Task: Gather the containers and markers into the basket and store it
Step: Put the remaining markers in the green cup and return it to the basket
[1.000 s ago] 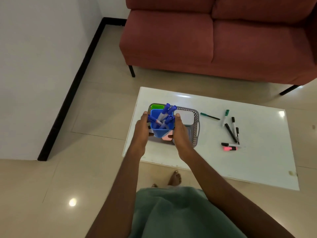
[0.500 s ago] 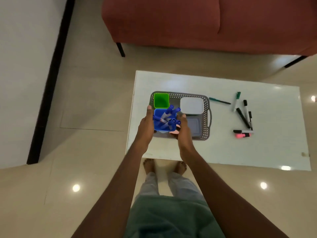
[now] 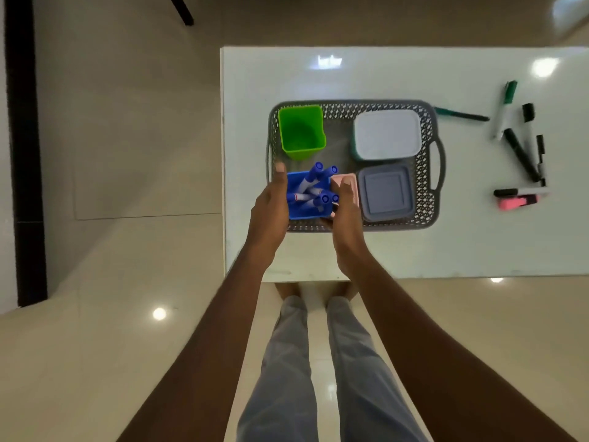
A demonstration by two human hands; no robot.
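White surface holds the basket. At its 7 o'clock, fingers of left hand and right hand seem clamped on the blue cup; a tilt could spill its markers.

Grey lattice basket; green cup; blue cup, blue-capped markers; pink highlighter; white table
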